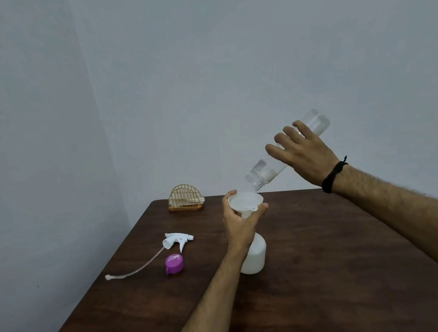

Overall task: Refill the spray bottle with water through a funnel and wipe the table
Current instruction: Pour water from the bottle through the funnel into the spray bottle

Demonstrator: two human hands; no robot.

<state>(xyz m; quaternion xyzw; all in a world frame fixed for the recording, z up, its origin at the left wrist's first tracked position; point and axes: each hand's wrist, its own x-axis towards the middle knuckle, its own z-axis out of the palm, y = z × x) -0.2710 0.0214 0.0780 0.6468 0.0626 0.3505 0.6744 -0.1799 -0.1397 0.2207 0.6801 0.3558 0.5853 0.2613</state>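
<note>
While we scan left to right: thin clear dip tube (137, 267) trails from the white plastic trigger head (178, 240) lying on the table (324, 275), round purple cap (174, 264) just beside it. Gold wire napkin holder (185, 197) sits at the far edge. Left hand (240, 221) grips the white funnel (245, 201) seated in the matte white spray bottle (255, 256), forearm covering part of it. Right hand (302, 149), black cord at the wrist, wraps fingers around a clear cylindrical water bottle (265, 173), tilted mouth-down over the funnel. Dark brown wood-grain top, plain pale walls.
</note>
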